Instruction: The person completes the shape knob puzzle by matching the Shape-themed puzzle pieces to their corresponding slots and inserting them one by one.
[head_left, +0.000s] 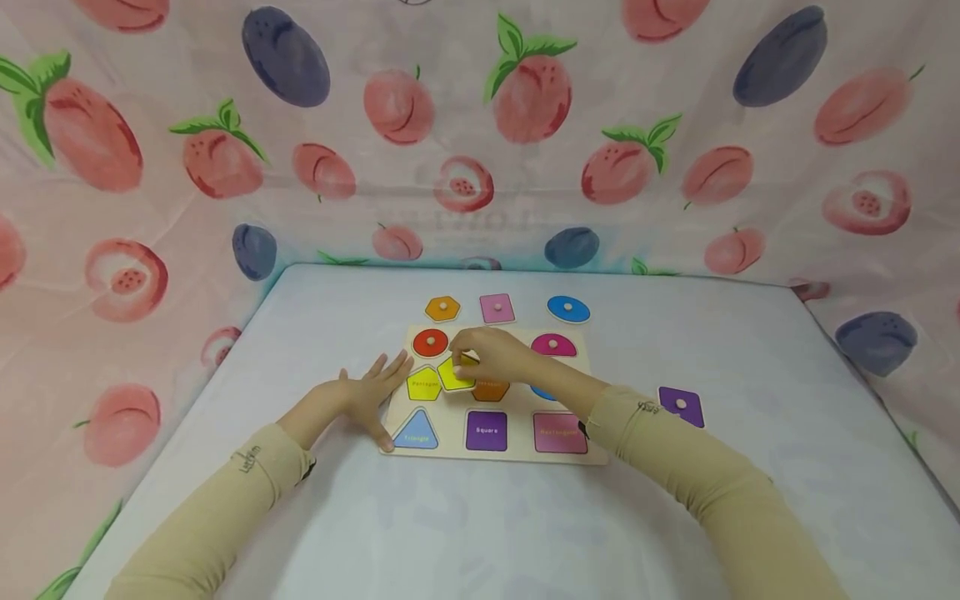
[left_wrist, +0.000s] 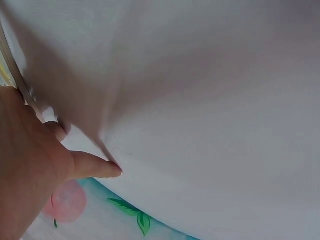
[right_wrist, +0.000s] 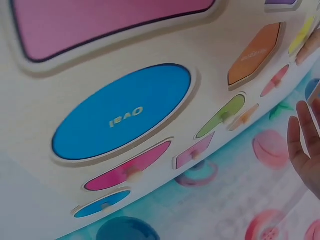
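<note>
My right hand (head_left: 495, 354) pinches a yellow pentagon puzzle piece (head_left: 448, 377) by its knob. The piece is tilted and overlaps the board between the yellow pentagon recess (head_left: 422, 386) and the orange hexagon recess (head_left: 491, 392). Under it lies the wooden shape puzzle board (head_left: 452, 433). With fingers spread, my left hand (head_left: 367, 396) rests at the board's left edge, its thumb on the near left corner. A red circle piece (head_left: 430, 342) and a magenta semicircle piece (head_left: 553, 344) sit in the far row. Between them, a green piece (right_wrist: 222, 117) shows only in the right wrist view.
Beyond the board lie an orange hexagon piece (head_left: 442, 308), a pink rectangle piece (head_left: 497, 308) and a blue oval piece (head_left: 567, 309). A purple square piece (head_left: 681, 406) lies to the right, near my right sleeve. Fruit-print cloth (head_left: 465, 183) hangs behind the white table (head_left: 360, 533).
</note>
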